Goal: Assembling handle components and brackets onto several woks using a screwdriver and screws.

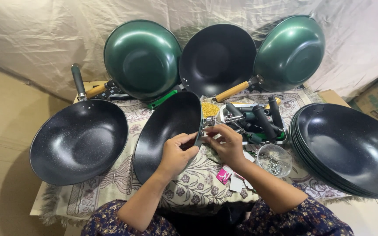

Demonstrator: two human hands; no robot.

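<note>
A black wok pan without a handle [167, 126] is tilted on its edge on the patterned cloth in front of me. My left hand [176, 153] grips its right rim, fingers curled over the edge. My right hand [226, 142] is closed at the same rim spot, pinching a small metal bracket [210, 121] against the pan. Just beyond lies a tray of dark handles [259, 120] with green ends.
A finished black wok [78, 140] with handle lies at the left. Two green woks [141, 59] [290, 47] and a black one [217, 59] lean against the back sheet. A stack of black pans [351, 148] sits at the right. A clear bowl of screws [274, 159] and small cards [230, 179] lie near my right wrist.
</note>
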